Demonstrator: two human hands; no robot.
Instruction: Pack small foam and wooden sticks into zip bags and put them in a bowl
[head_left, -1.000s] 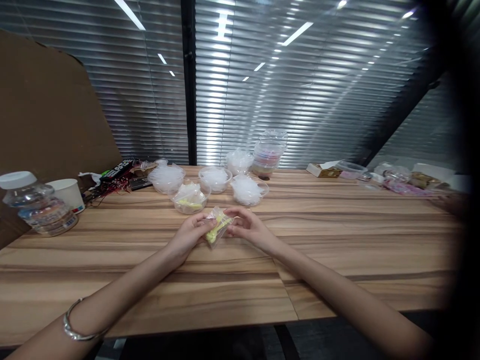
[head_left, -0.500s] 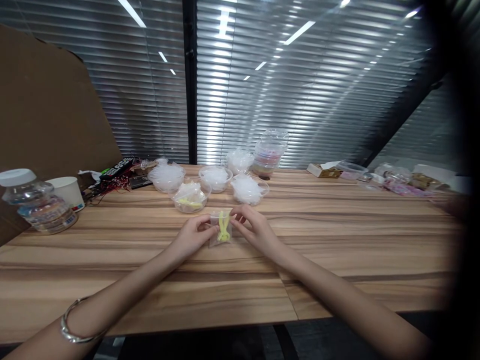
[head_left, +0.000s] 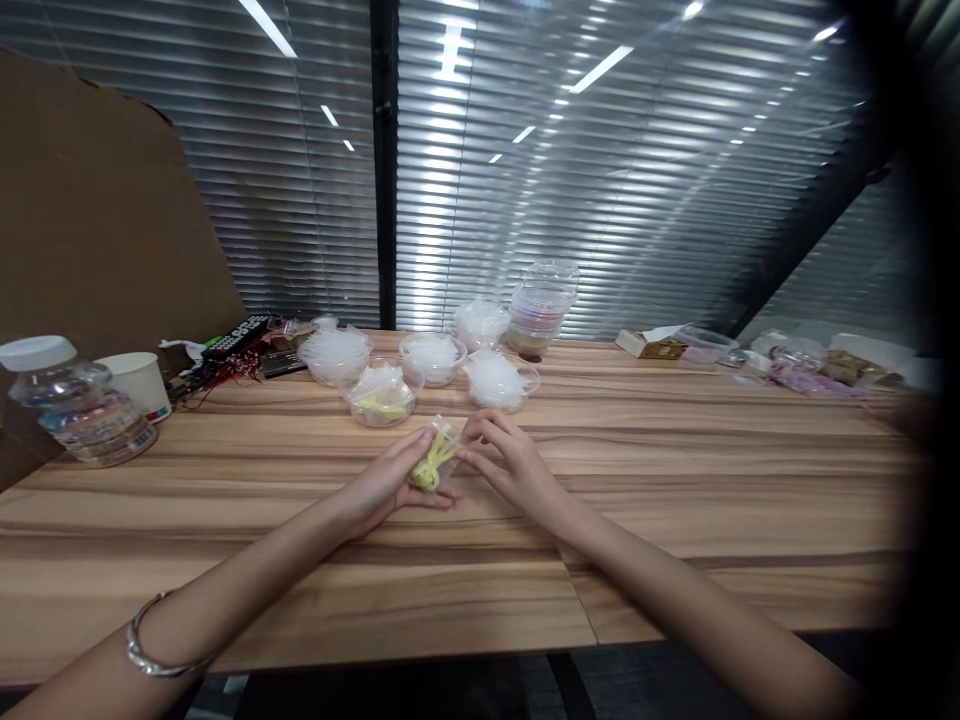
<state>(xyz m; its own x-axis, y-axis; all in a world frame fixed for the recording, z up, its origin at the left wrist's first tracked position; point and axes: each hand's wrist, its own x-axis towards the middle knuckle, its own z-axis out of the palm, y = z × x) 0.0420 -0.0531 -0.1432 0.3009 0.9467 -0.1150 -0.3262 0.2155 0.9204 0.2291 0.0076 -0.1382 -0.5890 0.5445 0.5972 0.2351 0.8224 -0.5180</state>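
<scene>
The person's left hand (head_left: 390,482) is gripping a small clear bag (head_left: 448,438), thumb pressing on top and fingers spreading underneath. A yellow item (head_left: 427,473), looped at its lower end, is showing through the plastic. The right hand (head_left: 517,468) is curling in from the other side, its fingertips meeting the bag's right edge; whether they are pinching it, I cannot tell. Both hands are working just above a wood-grain table (head_left: 480,580), and a silver bracelet (head_left: 139,645) is circling the left forearm.

Just beyond the hands, a clear bowl (head_left: 381,418) is holding more yellow pieces and whitish plastic. Four bowls (head_left: 330,378) heaped with whitish plastic are standing around and behind it, near a stack of clear containers (head_left: 541,310).

Farther left, a white-lidded jar (head_left: 97,425), a white cup (head_left: 135,385) and tangled wires (head_left: 236,368) are sitting beside a brown panel (head_left: 97,220). Well to the right, an open box (head_left: 651,345) is lying below window blinds (head_left: 615,200).
</scene>
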